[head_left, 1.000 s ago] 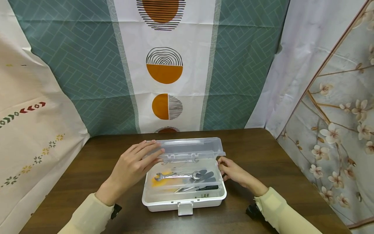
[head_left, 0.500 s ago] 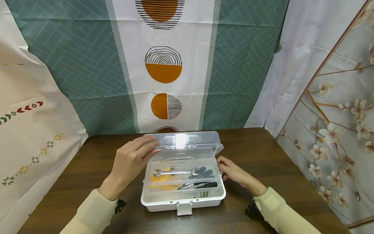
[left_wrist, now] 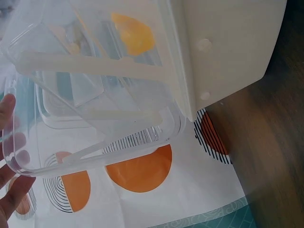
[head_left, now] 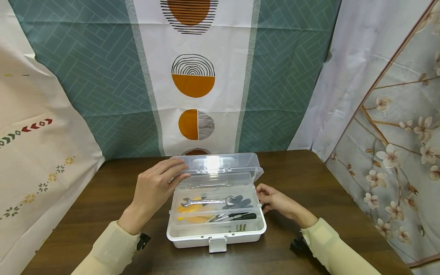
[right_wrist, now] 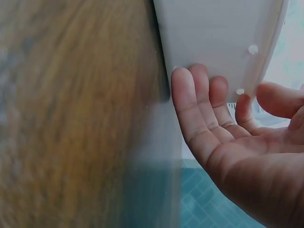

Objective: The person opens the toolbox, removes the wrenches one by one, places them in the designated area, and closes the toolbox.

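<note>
A white toolbox (head_left: 185,241) with a clear raised lid (head_left: 237,162) stands on the table. My left hand (head_left: 154,189) holds the lid's left end; through the clear plastic in the left wrist view, its fingers (left_wrist: 15,140) show on the lid. At the toolbox's right side, my right hand (head_left: 276,202) grips near the rear corner, with curled fingertips (right_wrist: 183,80) against the outer wall and the thumb by the rim. A wrench (head_left: 207,201) lies across the clear tray, with another wrench (head_left: 209,185) behind it. A black-handled tool (head_left: 245,217) lies farther forward.
Yellow items (head_left: 189,208) and dark grey shapes show blurred through the tray. A white latch (head_left: 217,244) hangs at the toolbox's front. The brown table (head_left: 295,172) extends around it, and patterned cloths (head_left: 113,76) hang behind and at both sides.
My left hand has swung the lid farther up and back, so the tray and rear wrench show more plainly. The right hand has stayed at the toolbox's side.
</note>
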Demonstrator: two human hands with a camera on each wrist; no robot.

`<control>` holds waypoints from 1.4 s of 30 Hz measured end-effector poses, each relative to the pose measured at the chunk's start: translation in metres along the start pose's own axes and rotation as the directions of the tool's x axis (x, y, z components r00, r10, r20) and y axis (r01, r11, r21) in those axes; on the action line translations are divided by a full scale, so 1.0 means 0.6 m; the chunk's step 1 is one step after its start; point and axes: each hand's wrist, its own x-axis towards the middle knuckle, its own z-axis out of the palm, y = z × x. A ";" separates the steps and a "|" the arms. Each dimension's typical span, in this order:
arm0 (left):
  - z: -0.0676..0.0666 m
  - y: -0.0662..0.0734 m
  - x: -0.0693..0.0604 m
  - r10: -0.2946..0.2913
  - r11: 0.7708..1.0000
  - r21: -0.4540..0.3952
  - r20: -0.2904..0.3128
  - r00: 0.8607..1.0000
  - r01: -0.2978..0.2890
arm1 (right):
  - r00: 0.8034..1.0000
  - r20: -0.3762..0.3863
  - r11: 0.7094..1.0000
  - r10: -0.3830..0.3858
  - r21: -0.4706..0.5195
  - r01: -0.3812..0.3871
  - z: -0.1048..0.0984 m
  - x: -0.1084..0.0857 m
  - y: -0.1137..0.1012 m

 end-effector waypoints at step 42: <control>0.017 -0.038 0.019 -0.112 0.988 -0.102 0.071 0.991 0.119 | 0.999 0.033 1.000 -0.006 -0.013 0.006 -0.006 -0.004 -0.001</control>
